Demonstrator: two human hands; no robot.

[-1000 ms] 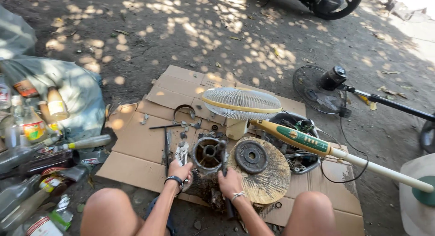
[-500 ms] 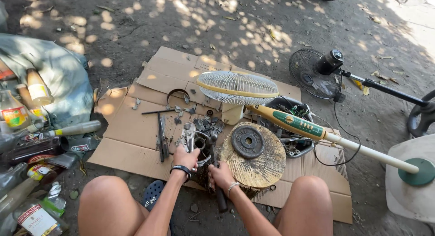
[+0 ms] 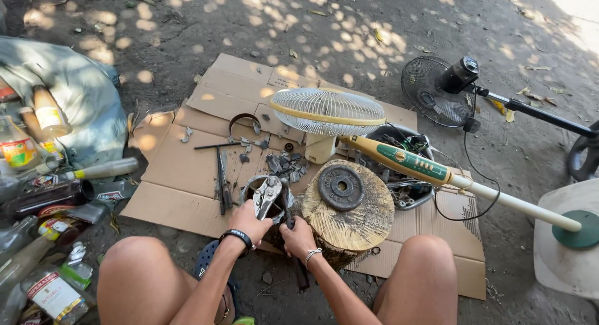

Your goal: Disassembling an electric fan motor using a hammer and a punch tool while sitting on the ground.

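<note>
Dappled dirt ground carries flattened cardboard (image 3: 187,156). Both hands, left (image 3: 248,220) and right (image 3: 298,236), are closed around the handles of cutters (image 3: 269,197) over a metal part (image 3: 253,189), beside a wood stump (image 3: 355,222).

Well left of the left hand (image 3: 248,220), a heap of glass bottles: a clear bottle with a red-and-yellow label (image 3: 19,151), a brown bottle with a cream label (image 3: 48,114), and nearest, a clear bottle with a white, red-edged label (image 3: 55,294).
</note>
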